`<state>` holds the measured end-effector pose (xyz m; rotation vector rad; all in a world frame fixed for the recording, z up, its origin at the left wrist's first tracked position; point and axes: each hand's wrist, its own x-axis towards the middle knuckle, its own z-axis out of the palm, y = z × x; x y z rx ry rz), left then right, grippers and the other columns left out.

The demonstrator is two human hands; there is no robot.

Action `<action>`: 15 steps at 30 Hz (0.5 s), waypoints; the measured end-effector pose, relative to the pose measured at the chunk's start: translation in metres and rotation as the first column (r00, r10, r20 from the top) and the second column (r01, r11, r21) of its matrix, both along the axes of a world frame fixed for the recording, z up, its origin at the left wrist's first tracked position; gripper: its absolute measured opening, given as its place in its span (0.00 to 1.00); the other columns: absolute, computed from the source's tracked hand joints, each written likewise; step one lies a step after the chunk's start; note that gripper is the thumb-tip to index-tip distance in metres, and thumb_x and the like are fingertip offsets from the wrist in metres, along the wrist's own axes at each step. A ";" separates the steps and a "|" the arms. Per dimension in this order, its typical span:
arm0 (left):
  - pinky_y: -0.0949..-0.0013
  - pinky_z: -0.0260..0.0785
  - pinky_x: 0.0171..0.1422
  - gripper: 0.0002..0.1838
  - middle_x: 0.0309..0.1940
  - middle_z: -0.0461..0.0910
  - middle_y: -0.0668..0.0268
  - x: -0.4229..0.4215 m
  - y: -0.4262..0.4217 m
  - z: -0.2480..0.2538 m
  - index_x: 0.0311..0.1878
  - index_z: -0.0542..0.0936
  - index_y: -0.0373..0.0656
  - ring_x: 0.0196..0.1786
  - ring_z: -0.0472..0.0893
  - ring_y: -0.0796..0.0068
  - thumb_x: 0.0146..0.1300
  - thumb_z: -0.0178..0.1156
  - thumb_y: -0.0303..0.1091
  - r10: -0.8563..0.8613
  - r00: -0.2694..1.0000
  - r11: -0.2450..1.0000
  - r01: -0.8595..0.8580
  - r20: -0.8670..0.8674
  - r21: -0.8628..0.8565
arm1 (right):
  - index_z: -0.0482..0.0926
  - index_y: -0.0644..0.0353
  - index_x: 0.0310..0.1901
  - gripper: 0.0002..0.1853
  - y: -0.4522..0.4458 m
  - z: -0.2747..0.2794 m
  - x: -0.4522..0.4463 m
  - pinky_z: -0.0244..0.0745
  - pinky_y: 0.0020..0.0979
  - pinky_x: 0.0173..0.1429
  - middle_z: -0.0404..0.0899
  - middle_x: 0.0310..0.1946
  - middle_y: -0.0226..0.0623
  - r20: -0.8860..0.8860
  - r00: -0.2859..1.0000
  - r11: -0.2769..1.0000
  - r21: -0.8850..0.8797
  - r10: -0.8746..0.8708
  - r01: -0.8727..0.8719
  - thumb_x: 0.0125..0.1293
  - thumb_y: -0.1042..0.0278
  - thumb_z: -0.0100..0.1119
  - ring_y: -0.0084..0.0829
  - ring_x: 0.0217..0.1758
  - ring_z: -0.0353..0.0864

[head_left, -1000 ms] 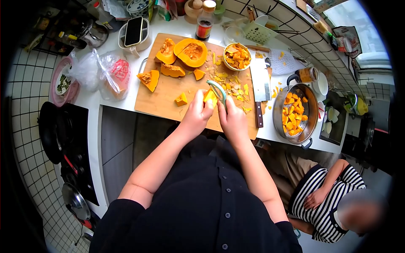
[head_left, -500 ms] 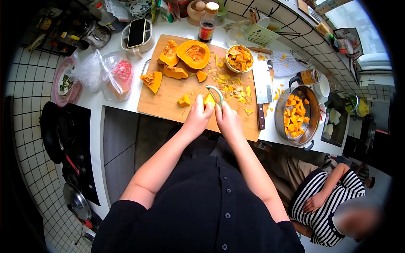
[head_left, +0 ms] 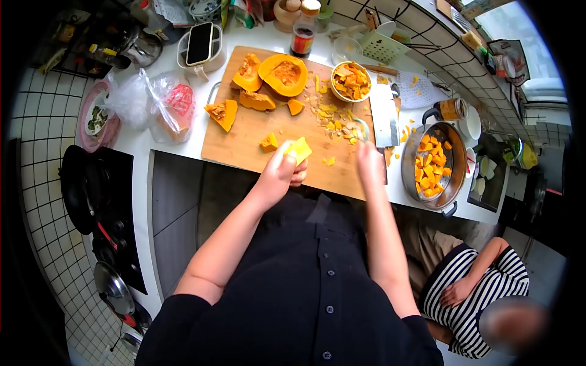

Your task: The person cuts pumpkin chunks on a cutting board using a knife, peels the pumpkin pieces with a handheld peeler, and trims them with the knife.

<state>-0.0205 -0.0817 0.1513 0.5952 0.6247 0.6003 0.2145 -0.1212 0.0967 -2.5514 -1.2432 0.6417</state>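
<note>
My left hand (head_left: 282, 172) is closed around a peeled yellow pumpkin piece (head_left: 299, 150) above the front edge of the wooden cutting board (head_left: 235, 143). Blurred by motion, my right hand (head_left: 370, 163) grips a pale green peeler (head_left: 362, 128) over the board's right side, apart from the pumpkin piece. A small pumpkin chunk (head_left: 268, 143) lies just left of my left hand. Farther back on the board are a hollowed pumpkin half (head_left: 284, 74), several cut wedges and scattered peelings (head_left: 332, 122). A bowl (head_left: 351, 82) heaped with orange scraps stands at the back right corner.
Beside the board's right edge lies a cleaver (head_left: 384, 122). A steel pot (head_left: 453, 177) of pumpkin chunks stands right of it. Plastic bags (head_left: 171, 110) and a pink basin (head_left: 91, 137) are on the left, near the stove (head_left: 122, 213). A person in a striped shirt (head_left: 448, 274) is at lower right.
My right hand has swung right with the peeler, away from the pumpkin piece. My left hand has turned the piece, showing a broad yellow face.
</note>
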 end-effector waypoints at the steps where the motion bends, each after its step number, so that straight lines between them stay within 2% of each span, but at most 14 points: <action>1: 0.80 0.52 0.27 0.09 0.29 0.63 0.70 -0.004 0.005 -0.002 0.50 0.63 0.46 0.25 0.60 0.85 0.73 0.41 0.38 0.015 0.999 1.000 -0.014 -0.029 0.003 | 0.74 0.64 0.34 0.19 -0.011 -0.021 0.026 0.73 0.49 0.35 0.78 0.26 0.57 0.029 0.999 0.996 0.079 0.032 -0.034 0.71 0.54 0.46 0.57 0.33 0.79; 2: 0.80 0.52 0.27 0.08 0.29 0.63 0.70 -0.008 0.005 -0.007 0.50 0.63 0.47 0.25 0.60 0.85 0.72 0.41 0.38 0.035 0.998 0.999 -0.035 -0.061 -0.007 | 0.72 0.65 0.32 0.19 -0.011 0.001 0.026 0.71 0.47 0.33 0.77 0.25 0.57 0.000 0.999 0.996 0.066 0.054 -0.054 0.70 0.54 0.49 0.57 0.32 0.78; 3: 0.80 0.52 0.27 0.08 0.29 0.63 0.70 -0.011 0.001 -0.010 0.50 0.63 0.47 0.25 0.60 0.85 0.72 0.41 0.37 0.045 0.994 0.998 -0.048 -0.095 -0.029 | 0.72 0.65 0.32 0.19 -0.016 0.006 0.026 0.70 0.47 0.33 0.76 0.24 0.57 -0.102 0.993 0.995 0.076 0.066 -0.059 0.70 0.54 0.51 0.56 0.30 0.77; 4: 0.80 0.49 0.26 0.12 0.27 0.60 0.72 -0.009 0.005 -0.013 0.48 0.64 0.49 0.24 0.58 0.85 0.71 0.40 0.44 0.028 0.977 0.999 -0.031 -0.209 -0.012 | 0.73 0.65 0.32 0.19 -0.022 0.003 0.022 0.69 0.47 0.33 0.76 0.24 0.57 -0.180 0.980 0.993 0.099 0.083 -0.066 0.69 0.54 0.51 0.56 0.30 0.77; 6: 0.80 0.49 0.27 0.12 0.28 0.60 0.72 -0.006 0.011 -0.013 0.48 0.64 0.49 0.24 0.58 0.85 0.70 0.38 0.44 0.021 0.987 1.000 -0.022 -0.159 -0.010 | 0.73 0.65 0.35 0.19 -0.021 0.013 0.007 0.69 0.45 0.33 0.75 0.23 0.56 -0.282 0.954 0.989 0.128 0.106 -0.072 0.70 0.54 0.52 0.55 0.30 0.77; 7: 0.80 0.50 0.27 0.13 0.28 0.60 0.72 -0.005 0.012 -0.013 0.47 0.64 0.48 0.25 0.58 0.85 0.70 0.37 0.44 0.020 0.990 1.000 -0.022 -0.136 -0.012 | 0.72 0.65 0.36 0.17 -0.019 0.024 -0.004 0.68 0.43 0.32 0.74 0.22 0.53 -0.278 0.954 0.989 0.122 0.109 -0.078 0.71 0.55 0.50 0.53 0.27 0.76; 10: 0.80 0.51 0.30 0.15 0.30 0.63 0.71 0.001 0.016 -0.007 0.50 0.65 0.46 0.26 0.59 0.84 0.69 0.36 0.44 0.057 0.977 0.986 -0.022 -0.207 0.168 | 0.69 0.63 0.39 0.13 -0.019 0.055 -0.036 0.67 0.41 0.31 0.70 0.20 0.47 -0.484 0.851 0.943 0.330 0.204 -0.039 0.72 0.60 0.47 0.46 0.23 0.72; 11: 0.80 0.51 0.30 0.16 0.30 0.63 0.70 0.004 0.018 -0.005 0.51 0.65 0.45 0.26 0.59 0.84 0.69 0.36 0.44 0.064 0.971 0.971 -0.007 -0.231 0.238 | 0.69 0.62 0.39 0.11 -0.019 0.067 -0.044 0.67 0.40 0.30 0.71 0.20 0.47 -0.521 0.828 0.957 0.284 0.208 -0.062 0.72 0.61 0.48 0.47 0.24 0.74; 15: 0.80 0.52 0.31 0.17 0.31 0.64 0.70 0.010 0.021 0.000 0.53 0.65 0.43 0.26 0.60 0.85 0.69 0.37 0.42 0.087 0.960 0.950 0.002 -0.268 0.314 | 0.69 0.61 0.39 0.10 -0.018 0.082 -0.057 0.68 0.43 0.30 0.73 0.22 0.50 -0.463 0.808 0.901 0.394 0.364 -0.180 0.70 0.62 0.51 0.52 0.27 0.76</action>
